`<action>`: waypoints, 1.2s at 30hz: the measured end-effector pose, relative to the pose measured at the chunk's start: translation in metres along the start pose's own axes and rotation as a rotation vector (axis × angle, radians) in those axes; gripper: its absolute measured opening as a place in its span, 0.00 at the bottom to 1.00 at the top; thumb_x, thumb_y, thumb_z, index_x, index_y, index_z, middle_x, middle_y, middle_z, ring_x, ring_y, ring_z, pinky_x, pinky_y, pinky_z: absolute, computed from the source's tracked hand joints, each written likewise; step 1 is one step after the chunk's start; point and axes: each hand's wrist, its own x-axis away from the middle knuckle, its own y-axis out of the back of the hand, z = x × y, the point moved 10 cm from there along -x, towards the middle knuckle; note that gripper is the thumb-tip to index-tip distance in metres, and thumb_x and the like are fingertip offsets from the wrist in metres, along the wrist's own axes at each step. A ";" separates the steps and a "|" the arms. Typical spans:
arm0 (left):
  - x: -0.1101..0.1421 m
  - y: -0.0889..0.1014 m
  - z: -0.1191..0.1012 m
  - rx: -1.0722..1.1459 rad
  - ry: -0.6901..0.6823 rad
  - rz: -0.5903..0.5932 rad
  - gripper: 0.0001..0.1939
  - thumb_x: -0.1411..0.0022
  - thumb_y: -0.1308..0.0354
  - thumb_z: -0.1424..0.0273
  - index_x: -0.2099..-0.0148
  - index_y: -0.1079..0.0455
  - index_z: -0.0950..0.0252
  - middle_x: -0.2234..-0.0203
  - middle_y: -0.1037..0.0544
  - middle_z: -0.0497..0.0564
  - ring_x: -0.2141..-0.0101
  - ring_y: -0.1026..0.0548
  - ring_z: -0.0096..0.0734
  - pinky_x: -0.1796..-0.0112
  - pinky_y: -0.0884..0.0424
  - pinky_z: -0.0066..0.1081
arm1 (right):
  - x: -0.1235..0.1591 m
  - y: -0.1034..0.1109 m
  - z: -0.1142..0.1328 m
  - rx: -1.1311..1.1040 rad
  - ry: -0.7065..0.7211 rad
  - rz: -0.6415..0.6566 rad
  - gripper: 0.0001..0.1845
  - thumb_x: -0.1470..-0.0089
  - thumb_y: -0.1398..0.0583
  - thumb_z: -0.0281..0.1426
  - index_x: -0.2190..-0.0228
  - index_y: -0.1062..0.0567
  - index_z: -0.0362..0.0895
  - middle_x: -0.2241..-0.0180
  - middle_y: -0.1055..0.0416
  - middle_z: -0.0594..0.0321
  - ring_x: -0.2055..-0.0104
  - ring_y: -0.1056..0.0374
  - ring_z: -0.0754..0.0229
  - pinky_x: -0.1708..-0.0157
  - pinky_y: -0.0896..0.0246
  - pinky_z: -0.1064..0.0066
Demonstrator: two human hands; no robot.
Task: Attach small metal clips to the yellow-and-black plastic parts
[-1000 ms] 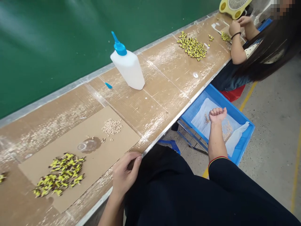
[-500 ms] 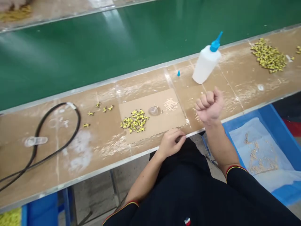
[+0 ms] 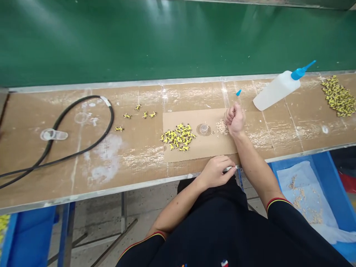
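My left hand [image 3: 218,171] rests at the table's front edge, its fingers curled and thumb bent toward the index finger; whatever is pinched there, if anything, is too small to make out. My right hand [image 3: 235,118] is closed in a fist at the right end of a cardboard sheet [image 3: 205,150]; its inside is hidden. Just left of that fist lies a pile of tiny pale pieces [image 3: 221,127]. On the sheet there is also a small clear cup [image 3: 204,128], with a heap of small yellow-and-black figures [image 3: 179,137] farther left.
A white squeeze bottle [image 3: 276,91] with a blue nozzle leans at the right, near a loose blue cap [image 3: 238,92]. A black cable [image 3: 112,118] loops over the table's left part. More yellow figures [image 3: 338,96] lie far right. Below stands a blue bin [image 3: 322,163].
My right hand has moved left, from beside the cardboard to its right end near the pale pieces. My left hand stays at the table edge. The camera view has turned.
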 end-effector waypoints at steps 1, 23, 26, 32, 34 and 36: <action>0.000 0.000 -0.001 -0.008 -0.011 -0.002 0.11 0.27 0.46 0.68 0.62 0.26 0.65 0.67 0.17 0.52 0.64 0.21 0.32 0.58 0.26 0.31 | 0.000 0.001 0.000 0.006 -0.005 -0.006 0.40 0.43 0.39 0.63 0.86 0.48 0.49 0.88 0.58 0.75 0.86 0.63 0.71 0.86 0.69 0.70; 0.001 -0.004 -0.003 -0.076 -0.031 0.019 0.11 0.27 0.46 0.69 0.63 0.26 0.64 0.67 0.17 0.50 0.64 0.20 0.30 0.58 0.27 0.31 | 0.005 -0.001 0.013 0.086 0.120 0.085 0.39 0.41 0.45 0.66 0.82 0.24 0.47 0.78 0.25 0.62 0.82 0.34 0.65 0.81 0.37 0.68; 0.000 -0.002 -0.004 -0.062 -0.040 0.003 0.12 0.27 0.46 0.69 0.63 0.26 0.65 0.67 0.17 0.51 0.65 0.20 0.29 0.58 0.27 0.31 | 0.006 0.000 0.014 0.104 0.147 0.106 0.39 0.39 0.46 0.66 0.80 0.21 0.47 0.76 0.22 0.61 0.79 0.29 0.62 0.76 0.30 0.65; 0.000 0.002 -0.005 -0.036 -0.049 -0.027 0.13 0.26 0.47 0.69 0.63 0.26 0.65 0.68 0.17 0.51 0.66 0.21 0.30 0.59 0.26 0.31 | 0.012 -0.001 0.015 0.112 0.174 0.216 0.26 0.38 0.41 0.58 0.58 0.17 0.51 0.63 0.15 0.63 0.68 0.19 0.56 0.61 0.21 0.57; 0.000 0.002 -0.002 -0.029 -0.027 -0.029 0.13 0.26 0.47 0.68 0.63 0.26 0.65 0.68 0.17 0.52 0.66 0.21 0.31 0.58 0.26 0.31 | 0.014 -0.001 0.014 0.121 0.169 0.243 0.26 0.37 0.42 0.57 0.52 0.19 0.53 0.61 0.15 0.64 0.65 0.18 0.55 0.56 0.20 0.54; 0.000 0.002 0.001 -0.009 -0.005 -0.032 0.13 0.26 0.47 0.67 0.63 0.26 0.65 0.69 0.17 0.52 0.65 0.21 0.31 0.58 0.25 0.31 | 0.015 -0.002 0.012 0.128 0.156 0.262 0.27 0.36 0.44 0.57 0.48 0.21 0.54 0.61 0.15 0.63 0.62 0.18 0.53 0.52 0.21 0.50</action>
